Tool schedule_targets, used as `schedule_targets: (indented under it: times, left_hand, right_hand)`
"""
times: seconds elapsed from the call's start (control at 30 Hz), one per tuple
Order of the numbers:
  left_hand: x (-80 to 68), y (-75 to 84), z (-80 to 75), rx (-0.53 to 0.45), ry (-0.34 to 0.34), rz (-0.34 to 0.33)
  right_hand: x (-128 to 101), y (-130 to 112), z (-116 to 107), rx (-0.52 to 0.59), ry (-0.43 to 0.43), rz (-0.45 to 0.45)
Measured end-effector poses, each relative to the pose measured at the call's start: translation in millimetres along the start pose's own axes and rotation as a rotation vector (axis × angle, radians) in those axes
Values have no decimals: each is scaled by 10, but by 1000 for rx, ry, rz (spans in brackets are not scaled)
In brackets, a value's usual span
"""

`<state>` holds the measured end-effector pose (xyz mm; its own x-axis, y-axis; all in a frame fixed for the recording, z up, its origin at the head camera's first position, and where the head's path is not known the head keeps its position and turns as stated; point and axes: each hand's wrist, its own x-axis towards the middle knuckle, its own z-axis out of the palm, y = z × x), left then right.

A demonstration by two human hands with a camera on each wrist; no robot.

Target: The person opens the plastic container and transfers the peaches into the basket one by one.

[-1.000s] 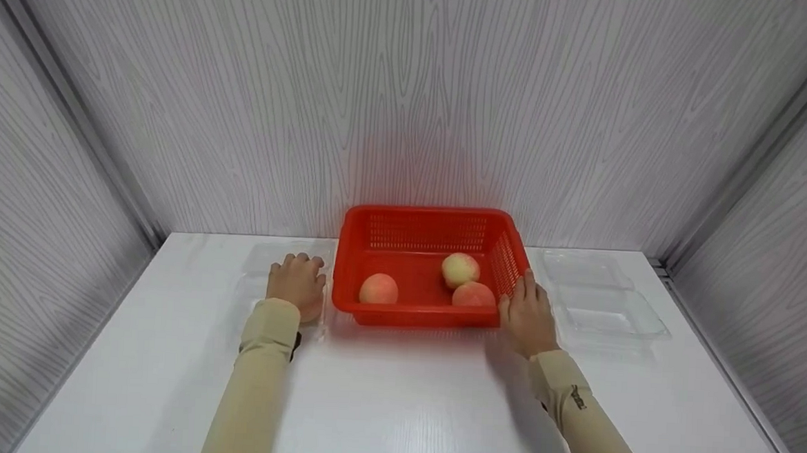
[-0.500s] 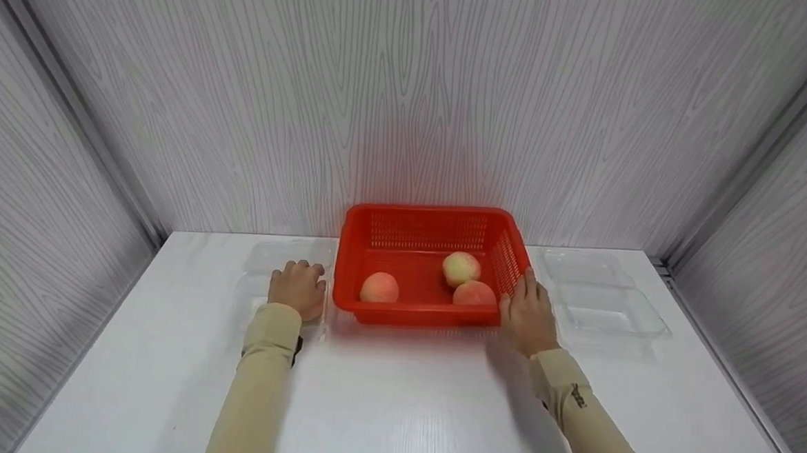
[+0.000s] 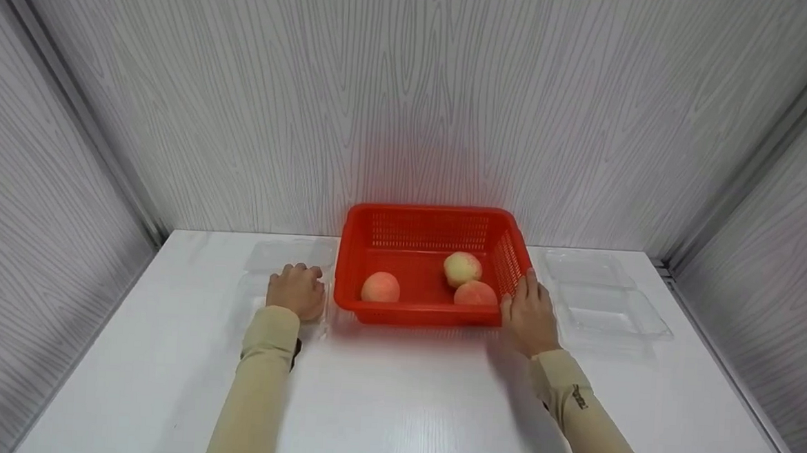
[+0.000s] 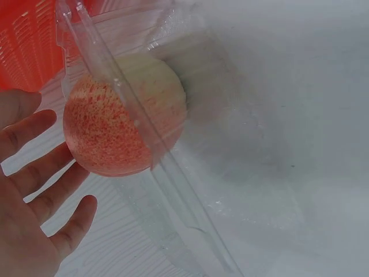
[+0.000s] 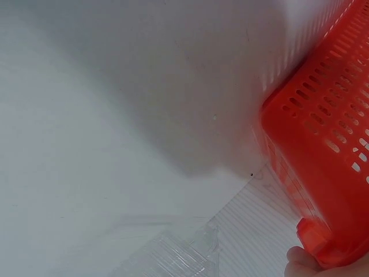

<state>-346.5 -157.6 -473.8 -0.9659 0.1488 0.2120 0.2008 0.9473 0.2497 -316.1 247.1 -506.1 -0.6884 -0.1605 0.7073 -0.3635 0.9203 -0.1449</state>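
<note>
White table [image 3: 394, 405] looks much as it did a second ago: left hand [image 3: 296, 291] stays spread over a peach [image 4: 124, 121] in its clear box [image 4: 190, 190], right hand [image 3: 529, 314] keeps touching the red basket [image 3: 431, 217].

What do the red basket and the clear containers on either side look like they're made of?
Red basket: likely moulded plastic, slightly glossy, with rows of slotted vents. Left clamshell container and right one: thin clear plastic, probably thermoformed, with shiny creased edges; a peach shows through the left one.
</note>
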Motion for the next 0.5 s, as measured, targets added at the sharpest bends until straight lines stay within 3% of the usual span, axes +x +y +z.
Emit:
schedule_targets:
  times: [0.3, 0.5]
  left_hand:
    - [23, 25, 10, 13, -7, -4]
    - [10, -24, 31, -1, 2, -17]
  right_hand:
    - [9, -3, -23, 34, -105, 90]
    - [9, -3, -16, 26, -116, 98]
